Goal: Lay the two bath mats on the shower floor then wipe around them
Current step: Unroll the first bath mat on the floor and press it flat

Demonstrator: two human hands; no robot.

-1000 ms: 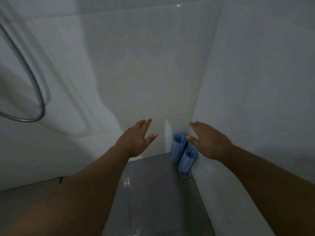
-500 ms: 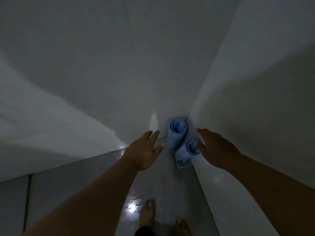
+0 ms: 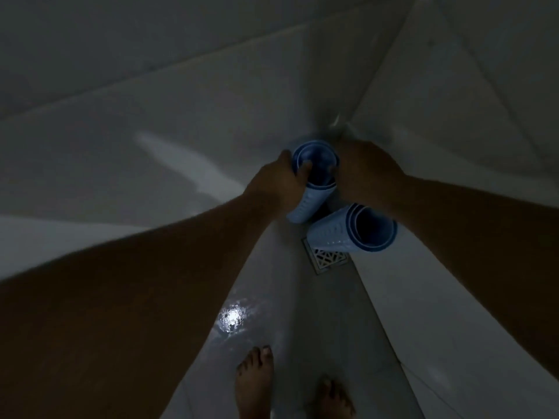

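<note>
The left hand (image 3: 279, 184) grips the far rolled bath mat (image 3: 311, 189) near its top, the fingers curled around the left side of the roll and the thumb hooked over the rim into its hollow. The right hand (image 3: 364, 173) holds the same roll from the right, its back turned to the camera and a fingertip showing just inside the rim; how the rest of its fingers lie cannot be told. This blue mat stands tilted in the far corner of the shower, where the two pale tiled walls (image 3: 181, 122) meet. The second rolled bath mat (image 3: 348, 231), also blue with a textured outer face, leans just beside it on the near right, its open end turned toward the camera and its lower end over the square metal floor drain (image 3: 328, 258). No hand touches it. The grey shower floor (image 3: 326, 313) looks wet, with a bright spot of reflected light (image 3: 231, 317) near the left forearm. The person's two bare feet (image 3: 255, 379) stand at the near edge of the view. The picture is dim.
</note>
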